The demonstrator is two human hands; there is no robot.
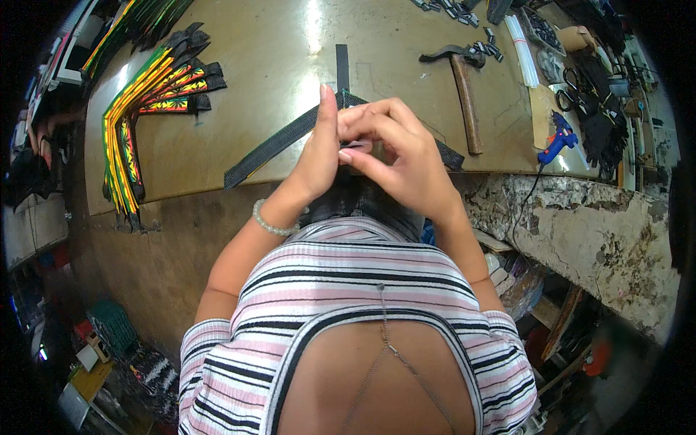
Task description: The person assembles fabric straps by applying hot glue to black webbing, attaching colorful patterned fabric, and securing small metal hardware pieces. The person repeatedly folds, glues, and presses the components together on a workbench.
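Black webbing strap [270, 145] spread at the worktop's [275, 43] near edge

I see its ends slope away on both sides beneath the hands, the middle hidden from me. The right hand [407, 154] is curled nearly closed, thumb and fingertips pinching a small dark piece [357, 146]. The left hand [319, 151] is pressed against those fingertips, its thumb pointing up; I can't tell what it grips. On my right lie a hammer [465, 98] and a blue glue gun [557, 141]; patterned straps [116, 116] lie left.

The left hand [316, 156], thumb [328, 112] straight, lies close beside the right hand [417, 159] with bent fingers [388, 123].
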